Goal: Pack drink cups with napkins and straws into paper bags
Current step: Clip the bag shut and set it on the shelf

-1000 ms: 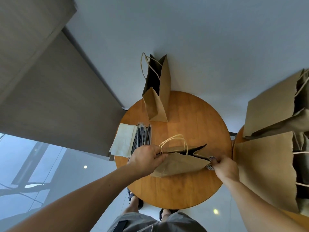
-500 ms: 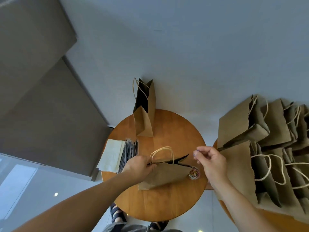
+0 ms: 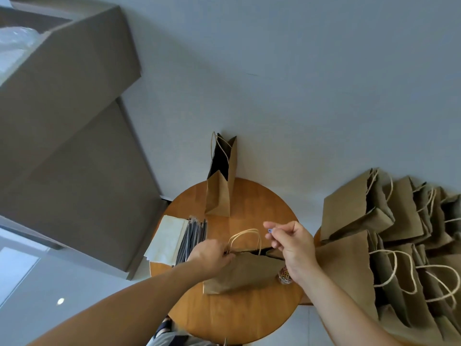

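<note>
Right hand pinches a blue clip above the near bag; left hand grips the bag's top edge. It seems ready for closing. Napkins and straws remain left of it, and an open bag waits behind it.

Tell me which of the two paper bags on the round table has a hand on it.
The nearer bag: the left hand grips its top edge. The far bag stands untouched at the back edge of the table, mouth open.
</note>
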`<state>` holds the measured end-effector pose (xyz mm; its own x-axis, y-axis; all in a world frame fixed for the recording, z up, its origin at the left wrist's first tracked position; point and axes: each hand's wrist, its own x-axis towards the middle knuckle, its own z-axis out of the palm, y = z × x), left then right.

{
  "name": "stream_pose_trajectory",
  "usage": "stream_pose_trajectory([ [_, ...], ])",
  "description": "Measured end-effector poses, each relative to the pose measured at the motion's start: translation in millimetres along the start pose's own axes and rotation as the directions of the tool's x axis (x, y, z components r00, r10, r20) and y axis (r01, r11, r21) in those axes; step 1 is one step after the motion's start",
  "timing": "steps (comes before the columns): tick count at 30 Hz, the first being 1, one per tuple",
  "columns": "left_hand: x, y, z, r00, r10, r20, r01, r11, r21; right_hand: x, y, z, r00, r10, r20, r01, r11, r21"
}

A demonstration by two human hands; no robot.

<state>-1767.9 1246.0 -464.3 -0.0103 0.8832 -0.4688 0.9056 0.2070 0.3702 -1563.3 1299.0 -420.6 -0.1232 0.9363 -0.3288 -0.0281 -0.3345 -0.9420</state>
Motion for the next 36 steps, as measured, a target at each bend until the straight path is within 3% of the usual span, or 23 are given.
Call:
stream_pose_trajectory([
  [10, 6.4, 0.4, 0.2, 1.0, -0.006, 0.005, 0.006, 1.0, -0.007, 2.5, 4.5, 4.5, 0.996, 0.012, -0.085, -0.016, 0.999, -0.047],
  [19, 11.6, -2.3, 3.2, 1.0, 0.011, -0.019, -0.011, 1.0, -0.014, -1.7, 8.2, 0.1, 0.994, 0.101, 0.028, -0.101, 0.995, -0.013],
  [27, 13.5, -1.3, 2.8, 0.999, 0.021, -0.043, -0.023, 0.998, -0.057, -17.0, 14.0, -4.4, 0.999, -0.028, 0.041, 0.032, 0.993, -0.112],
  [32, 9.6, 0.1, 10.6, 0.988, 0.08, -0.133, -0.073, 0.996, 0.056, -23.7, 23.7, 1.9, 0.983, -0.053, 0.177, 0.107, 0.945, -0.31],
  [36, 5.0, -1.1, 18.8, 0.962, 0.199, -0.187, -0.165, 0.969, 0.182, -18.1, 37.7, 14.3, 0.967, -0.117, 0.228, 0.222, 0.827, -0.516],
])
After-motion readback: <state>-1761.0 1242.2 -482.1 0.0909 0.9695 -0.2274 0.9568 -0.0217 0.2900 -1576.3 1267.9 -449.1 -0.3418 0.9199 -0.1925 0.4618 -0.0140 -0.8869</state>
